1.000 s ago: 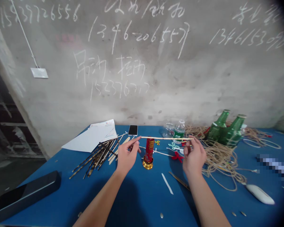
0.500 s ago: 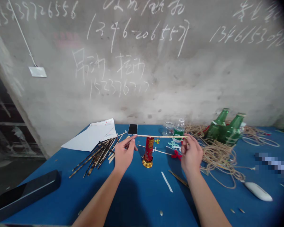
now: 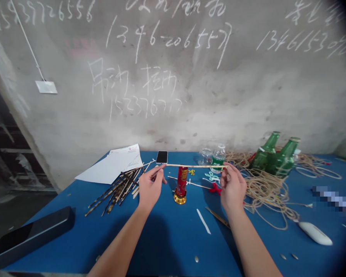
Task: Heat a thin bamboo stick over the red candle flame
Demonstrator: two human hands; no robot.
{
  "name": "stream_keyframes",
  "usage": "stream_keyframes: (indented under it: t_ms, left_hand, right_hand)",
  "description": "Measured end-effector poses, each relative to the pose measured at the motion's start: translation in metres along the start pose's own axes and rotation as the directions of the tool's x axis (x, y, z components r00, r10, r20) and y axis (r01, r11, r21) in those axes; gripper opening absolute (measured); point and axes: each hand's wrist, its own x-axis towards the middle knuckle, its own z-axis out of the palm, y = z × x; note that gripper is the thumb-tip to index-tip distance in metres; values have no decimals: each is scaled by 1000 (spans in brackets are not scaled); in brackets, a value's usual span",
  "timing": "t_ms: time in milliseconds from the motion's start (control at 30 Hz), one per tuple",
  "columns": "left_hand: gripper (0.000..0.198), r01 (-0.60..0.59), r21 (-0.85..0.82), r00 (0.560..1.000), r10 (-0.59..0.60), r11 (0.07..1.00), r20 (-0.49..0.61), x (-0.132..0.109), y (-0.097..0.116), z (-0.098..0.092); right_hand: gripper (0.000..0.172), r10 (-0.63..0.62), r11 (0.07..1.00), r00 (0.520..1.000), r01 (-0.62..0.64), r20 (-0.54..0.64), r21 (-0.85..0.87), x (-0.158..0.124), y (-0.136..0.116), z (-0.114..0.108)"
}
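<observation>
My left hand (image 3: 151,188) and my right hand (image 3: 233,188) pinch the two ends of a thin bamboo stick (image 3: 196,166), holding it level in the air. The stick passes just above a red paper tube on a gold base (image 3: 181,182), which stands upright between my hands without touching them. A second thin stick (image 3: 187,182) lies lower down, running past the tube. Near my right hand are a red pipe-cleaner bow (image 3: 215,189) and a pale blue twisted piece (image 3: 212,176).
The blue table (image 3: 173,238) holds a pile of striped bamboo sticks (image 3: 118,190), white papers (image 3: 111,166), a phone (image 3: 162,157), a glass jar (image 3: 205,157), a water bottle (image 3: 218,158), green glass bottles (image 3: 269,157), tangled twine (image 3: 265,190) and a white mouse (image 3: 315,233).
Both hands have shifted a little to the left, carrying the bamboo stick with them. The red tube has not moved.
</observation>
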Motion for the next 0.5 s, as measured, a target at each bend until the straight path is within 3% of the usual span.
stream_keyframes:
  t_ms: [500]
  left_hand:
    - [44, 42, -24, 999, -43, 999, -31, -2, 0, 1]
  right_hand:
    - [27, 13, 1000, 1000, -13, 18, 4, -1, 0, -1]
